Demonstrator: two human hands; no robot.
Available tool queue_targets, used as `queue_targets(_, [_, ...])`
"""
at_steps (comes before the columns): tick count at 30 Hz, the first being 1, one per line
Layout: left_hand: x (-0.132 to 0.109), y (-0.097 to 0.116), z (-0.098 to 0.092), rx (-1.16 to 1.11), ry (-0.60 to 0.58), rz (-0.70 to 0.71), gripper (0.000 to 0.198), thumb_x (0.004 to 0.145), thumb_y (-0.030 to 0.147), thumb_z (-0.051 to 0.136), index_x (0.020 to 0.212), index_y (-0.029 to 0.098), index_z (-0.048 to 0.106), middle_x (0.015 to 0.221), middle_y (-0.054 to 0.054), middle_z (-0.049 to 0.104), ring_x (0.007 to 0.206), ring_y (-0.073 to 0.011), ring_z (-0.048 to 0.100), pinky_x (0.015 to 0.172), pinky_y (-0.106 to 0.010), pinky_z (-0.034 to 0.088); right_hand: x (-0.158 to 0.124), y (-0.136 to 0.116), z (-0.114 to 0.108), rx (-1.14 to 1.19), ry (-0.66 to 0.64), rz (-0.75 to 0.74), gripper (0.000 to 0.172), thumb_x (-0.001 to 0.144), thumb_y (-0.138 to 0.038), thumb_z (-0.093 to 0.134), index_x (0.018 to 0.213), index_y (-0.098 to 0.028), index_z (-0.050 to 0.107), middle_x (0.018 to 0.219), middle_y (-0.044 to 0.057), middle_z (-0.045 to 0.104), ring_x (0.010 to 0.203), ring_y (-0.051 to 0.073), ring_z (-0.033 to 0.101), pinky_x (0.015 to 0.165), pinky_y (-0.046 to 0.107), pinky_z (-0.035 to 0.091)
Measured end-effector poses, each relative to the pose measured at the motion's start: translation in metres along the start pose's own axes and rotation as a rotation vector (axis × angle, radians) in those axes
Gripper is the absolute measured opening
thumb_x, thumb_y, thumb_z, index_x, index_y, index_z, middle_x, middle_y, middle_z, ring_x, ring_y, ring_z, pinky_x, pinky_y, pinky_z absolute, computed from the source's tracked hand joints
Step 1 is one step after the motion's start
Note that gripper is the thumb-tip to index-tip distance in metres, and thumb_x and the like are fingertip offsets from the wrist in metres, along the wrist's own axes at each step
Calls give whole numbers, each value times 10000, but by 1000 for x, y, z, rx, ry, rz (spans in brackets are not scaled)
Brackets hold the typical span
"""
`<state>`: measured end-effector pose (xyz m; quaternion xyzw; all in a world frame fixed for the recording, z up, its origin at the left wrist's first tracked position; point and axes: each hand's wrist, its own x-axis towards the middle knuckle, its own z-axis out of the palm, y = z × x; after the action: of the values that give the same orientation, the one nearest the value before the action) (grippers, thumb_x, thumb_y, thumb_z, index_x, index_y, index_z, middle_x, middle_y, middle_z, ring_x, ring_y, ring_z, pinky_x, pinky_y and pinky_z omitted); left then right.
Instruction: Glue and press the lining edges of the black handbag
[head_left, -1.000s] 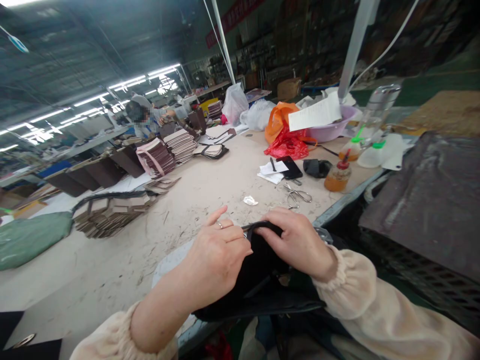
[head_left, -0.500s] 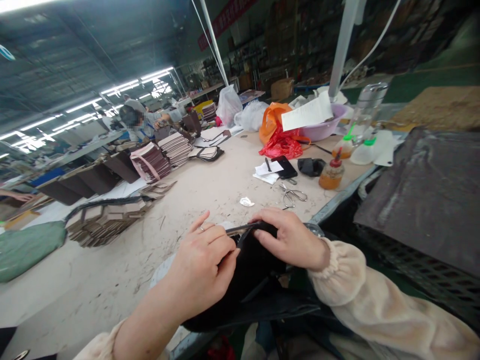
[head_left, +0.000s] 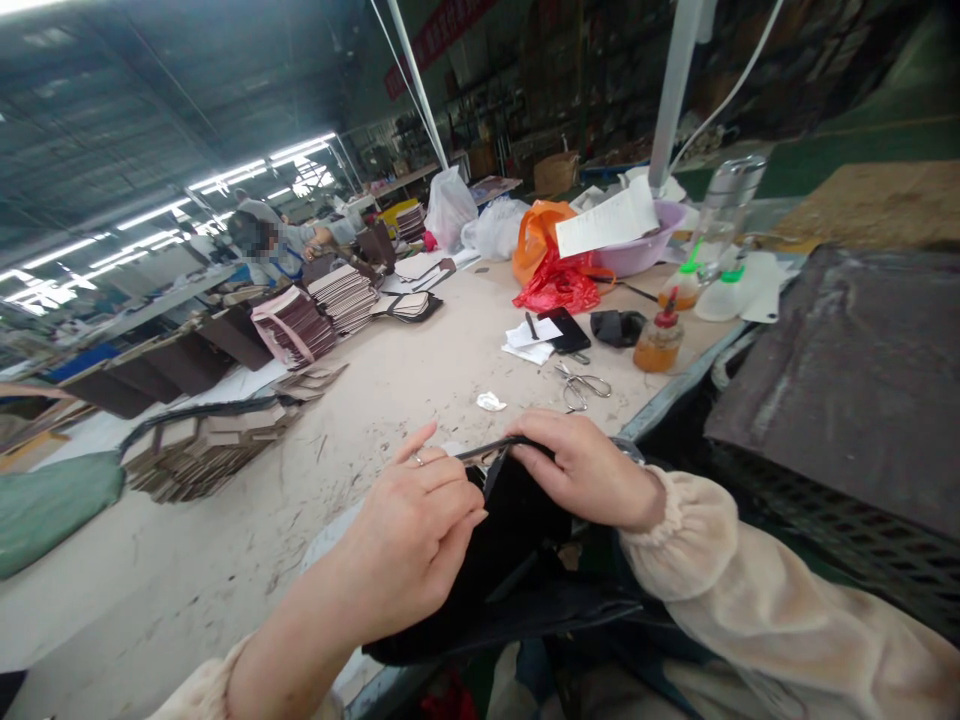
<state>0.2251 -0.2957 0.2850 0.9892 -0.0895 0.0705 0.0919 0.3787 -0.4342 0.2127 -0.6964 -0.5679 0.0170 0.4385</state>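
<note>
A black bag-like piece (head_left: 517, 540) of leather or fabric hangs over the table's near edge, its top rim stretched between my hands. My left hand (head_left: 424, 530), with a ring on one finger, pinches the rim's left part; the index finger is raised. My right hand (head_left: 581, 465) grips the rim farther right, thumb on the near side and fingers over the top. Beyond the hands lie metal scissors (head_left: 581, 385) and a crumpled white scrap (head_left: 491, 401). The inside of the black piece is dark and its lower part is partly hidden by my left forearm.
On the table (head_left: 405, 380) stand a bottle of amber liquid (head_left: 658, 340), a phone (head_left: 566, 328), a red plastic bag (head_left: 555, 285) and a purple basin (head_left: 637, 250). Stacked brown pieces (head_left: 214, 445) lie left. A dark board (head_left: 840, 380) rests on a crate at right. Another person (head_left: 262, 245) sits far back.
My left hand has shifted slightly right along the rim, nearer the right hand. The view has turned a little; both hands keep their hold on the black piece.
</note>
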Motion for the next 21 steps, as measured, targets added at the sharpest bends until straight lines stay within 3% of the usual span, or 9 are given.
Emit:
queue_targets(4, [-2,-3,2,31,95,-161,180,853,163,464,741,194,601,687,5,554,693,-135,534,1053,-476,330,3,4,-1,21,16,29,160,884,-173,501,947,-186,648,891,52,673,846,165,606,775,289,461])
queue_targets(7, [-3,-5,3,47,160,-283,187,851,194,480,718,185,611,768,-31,558,757,-163,537,865,-394,452,6,6,-2,44,-9,16,140,891,-194,517,943,-184,645,877,44,673,845,161,608,775,278,459])
queue_targets(9, [-2,-7,4,48,197,-329,191,844,213,499,699,179,618,851,-54,562,807,-176,539,762,-341,463,7,7,-4,55,-26,-2,131,890,-200,530,949,-181,645,884,38,678,845,155,613,775,268,460])
queue_targets(12, [-2,-12,5,7,185,-345,184,843,213,507,707,180,627,909,-50,582,825,-164,554,747,-309,461,9,7,-6,75,-27,-6,143,884,-206,548,980,-178,650,930,40,693,877,153,624,805,266,465])
queue_targets(21, [-5,-23,4,-61,130,-412,168,844,202,503,721,178,615,794,-23,628,722,-147,574,713,-286,462,18,5,-4,154,-40,-15,180,885,-264,571,998,-185,687,970,27,720,900,139,649,839,246,472])
